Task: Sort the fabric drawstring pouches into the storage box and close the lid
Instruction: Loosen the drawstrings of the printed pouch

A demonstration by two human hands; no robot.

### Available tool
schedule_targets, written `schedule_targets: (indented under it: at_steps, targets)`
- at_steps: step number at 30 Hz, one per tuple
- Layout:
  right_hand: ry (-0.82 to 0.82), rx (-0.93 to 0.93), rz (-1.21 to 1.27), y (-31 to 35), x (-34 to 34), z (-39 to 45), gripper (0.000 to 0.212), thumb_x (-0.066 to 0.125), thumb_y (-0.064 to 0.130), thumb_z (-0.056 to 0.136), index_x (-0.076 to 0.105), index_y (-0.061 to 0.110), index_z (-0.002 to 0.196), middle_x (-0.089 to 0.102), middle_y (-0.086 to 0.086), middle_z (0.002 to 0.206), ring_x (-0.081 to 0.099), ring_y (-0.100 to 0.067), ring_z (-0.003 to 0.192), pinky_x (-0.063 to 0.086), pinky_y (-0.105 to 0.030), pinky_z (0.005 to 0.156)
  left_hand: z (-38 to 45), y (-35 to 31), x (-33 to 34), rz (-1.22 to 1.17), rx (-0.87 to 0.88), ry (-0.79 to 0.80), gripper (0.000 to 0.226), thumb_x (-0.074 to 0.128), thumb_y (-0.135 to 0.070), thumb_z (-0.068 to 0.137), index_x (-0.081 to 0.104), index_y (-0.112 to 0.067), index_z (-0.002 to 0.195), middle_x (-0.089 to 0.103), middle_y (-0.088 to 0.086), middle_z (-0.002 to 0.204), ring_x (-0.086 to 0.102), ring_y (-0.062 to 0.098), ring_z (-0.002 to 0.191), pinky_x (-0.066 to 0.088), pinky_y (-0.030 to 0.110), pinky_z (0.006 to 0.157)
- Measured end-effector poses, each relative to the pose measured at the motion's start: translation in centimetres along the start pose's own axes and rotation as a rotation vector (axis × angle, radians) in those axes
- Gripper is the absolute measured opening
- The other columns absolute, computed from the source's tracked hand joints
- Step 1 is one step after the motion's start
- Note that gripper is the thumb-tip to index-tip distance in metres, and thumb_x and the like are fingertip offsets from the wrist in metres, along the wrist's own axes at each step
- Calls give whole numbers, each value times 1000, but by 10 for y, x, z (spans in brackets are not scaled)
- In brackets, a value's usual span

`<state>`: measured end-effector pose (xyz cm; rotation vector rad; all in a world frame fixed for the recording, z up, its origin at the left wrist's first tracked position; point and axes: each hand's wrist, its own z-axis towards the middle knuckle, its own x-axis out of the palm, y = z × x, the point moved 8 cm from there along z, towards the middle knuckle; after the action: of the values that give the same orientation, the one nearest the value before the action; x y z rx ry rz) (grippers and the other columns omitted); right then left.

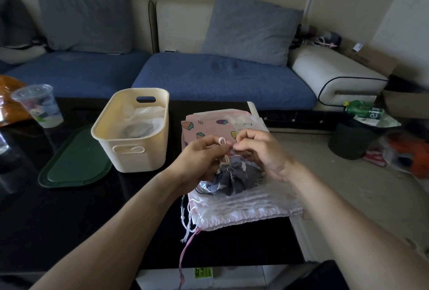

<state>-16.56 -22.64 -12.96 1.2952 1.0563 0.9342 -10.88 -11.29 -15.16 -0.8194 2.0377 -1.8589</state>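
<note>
A grey patterned drawstring pouch (234, 177) hangs gathered between my hands above the pile. My left hand (197, 158) and my right hand (260, 150) both pinch its pale drawstring, which forms a small loop between my fingertips. Beneath lies a stack of flat pouches: a pink one with strawberry prints (204, 125) at the far end and a white one (243, 208) nearest me, cords dangling over the table edge. The cream storage box (132, 150) stands open to the left, with white and grey fabric inside. Its dark green lid (74, 162) lies flat on the table left of the box.
The black glossy table (92, 220) carries a clear plastic cup (38, 106) at far left. A blue sofa with grey cushions (220, 76) runs behind. On the floor at right stands a dark bin (352, 141) with a green bottle (364, 108) on top.
</note>
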Motion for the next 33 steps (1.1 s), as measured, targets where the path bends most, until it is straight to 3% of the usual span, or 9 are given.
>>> schedule_targets:
  at_steps: [5,8,12,14,17,21,25,29,33]
  targets:
    - [44,-105,-297,5,4,-5,6,78,11,85,73,9,81,66,9,67,58,-3,64,43,-16,63,5,1,-9,-70,64,-108,13,58,-14,98,59,-1,98,48,0,57,29,7,41,23,17,38]
    - [-6,-161,-386,9,6,-5,11,83,10,80,73,11,78,64,16,62,55,4,58,40,-10,59,4,0,-17,-9,90,-195,14,63,-13,94,63,0,98,53,0,56,39,7,42,33,17,40]
    - [-89,-198,-498,11,5,-2,23,83,7,77,68,22,67,63,20,58,56,5,56,41,-9,58,1,-3,-21,83,116,-224,22,76,-15,80,69,-2,97,73,9,77,68,17,69,54,21,61]
    - [-95,-180,-539,11,5,-3,24,80,6,76,67,22,63,62,20,54,54,4,52,39,-9,54,1,-3,-20,121,74,-161,33,80,-21,70,71,-6,97,73,14,85,66,23,77,51,28,66]
    - [-120,-159,-533,12,0,-4,21,81,10,74,68,18,60,62,13,54,51,1,52,40,-15,53,-1,-5,-20,186,59,-108,21,79,-6,78,72,-10,98,73,11,84,65,20,74,48,21,57]
    - [-150,-181,-504,14,-1,-4,22,81,8,75,67,17,59,62,12,54,53,-1,53,41,-15,53,-4,-18,-24,518,244,-259,13,80,-12,81,76,-15,93,75,5,81,69,16,69,56,25,59]
    - [-154,-200,-492,15,1,-4,23,78,4,75,68,16,60,62,16,52,54,2,52,40,-11,53,-6,-20,-22,600,309,-337,7,77,-16,84,77,-14,90,74,2,78,67,13,63,56,25,58]
    - [-96,-185,-478,14,7,-5,24,75,0,78,68,14,60,60,18,50,54,4,51,38,-8,54,-7,-24,-23,489,312,-335,6,78,-8,82,77,-7,87,74,5,74,64,6,54,48,18,50]
    - [-76,-170,-410,14,4,-6,20,73,-2,79,68,7,61,59,14,51,51,2,52,38,-12,54,-3,-13,-21,264,163,-209,9,76,-7,83,74,-5,92,69,7,68,53,14,48,37,22,47]
